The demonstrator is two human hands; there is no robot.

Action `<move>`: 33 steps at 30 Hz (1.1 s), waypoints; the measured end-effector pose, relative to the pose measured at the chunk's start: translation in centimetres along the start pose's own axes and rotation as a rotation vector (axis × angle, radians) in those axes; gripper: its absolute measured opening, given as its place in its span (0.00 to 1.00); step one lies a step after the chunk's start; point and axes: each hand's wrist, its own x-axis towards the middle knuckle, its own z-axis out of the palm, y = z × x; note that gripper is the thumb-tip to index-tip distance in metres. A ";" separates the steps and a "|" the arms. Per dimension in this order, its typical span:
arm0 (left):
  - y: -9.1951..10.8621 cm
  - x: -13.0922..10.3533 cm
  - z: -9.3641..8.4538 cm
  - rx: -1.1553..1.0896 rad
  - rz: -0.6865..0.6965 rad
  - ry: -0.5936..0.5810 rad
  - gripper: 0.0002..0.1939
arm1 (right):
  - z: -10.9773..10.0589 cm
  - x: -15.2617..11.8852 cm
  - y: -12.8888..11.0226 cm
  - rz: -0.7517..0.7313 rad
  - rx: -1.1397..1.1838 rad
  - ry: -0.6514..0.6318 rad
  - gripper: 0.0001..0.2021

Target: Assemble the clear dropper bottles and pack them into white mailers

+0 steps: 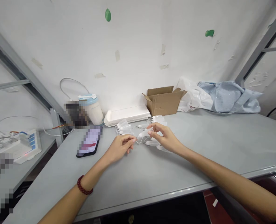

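Note:
My right hand point(162, 137) holds a small white translucent tube point(145, 133) between thumb and fingers, its narrow end pointing left. Just left of it, my left hand point(124, 147) pinches something thin and dark at the tube's tip; a white cord loops below the tip. More white tubes with cords lie on the grey table point(138, 183): a group point(124, 127) behind my left hand, others point(158, 119) behind my right hand, and some point(153, 142) partly hidden under it.
A phone point(90, 141) lies at the left, near a lidded container point(94, 110). Along the wall stand a white paper stack point(128, 115), an open cardboard box point(164, 102), a white plastic bag point(194, 96) and light blue cloth point(231, 96). A power strip point(30, 146) sits far left.

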 end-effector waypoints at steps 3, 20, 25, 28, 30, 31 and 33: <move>0.1 0.0 0.1 -0.002 -0.002 -0.001 0.16 | 0.0 0.0 0.2 -0.006 0.008 -0.007 0.12; -0.1 -0.4 1.0 0.209 0.041 0.002 0.12 | 0.9 -0.3 1.2 -0.020 0.042 -0.118 0.08; -0.4 -0.4 1.2 0.186 0.043 0.012 0.12 | 0.9 -0.4 1.0 -0.005 0.044 -0.122 0.08; -0.4 -0.4 1.3 0.157 0.035 0.020 0.12 | 0.9 -0.5 0.8 -0.007 0.047 -0.122 0.07; -0.5 -0.4 1.3 0.130 0.024 0.017 0.12 | 0.9 -0.5 0.8 -0.007 0.049 -0.125 0.07; -0.5 -0.5 1.3 0.116 0.019 0.015 0.12 | 0.9 -0.5 0.8 -0.006 0.049 -0.126 0.07; -0.6 -0.5 1.3 0.092 0.012 0.014 0.11 | 1.0 -0.5 0.8 -0.007 0.044 -0.128 0.06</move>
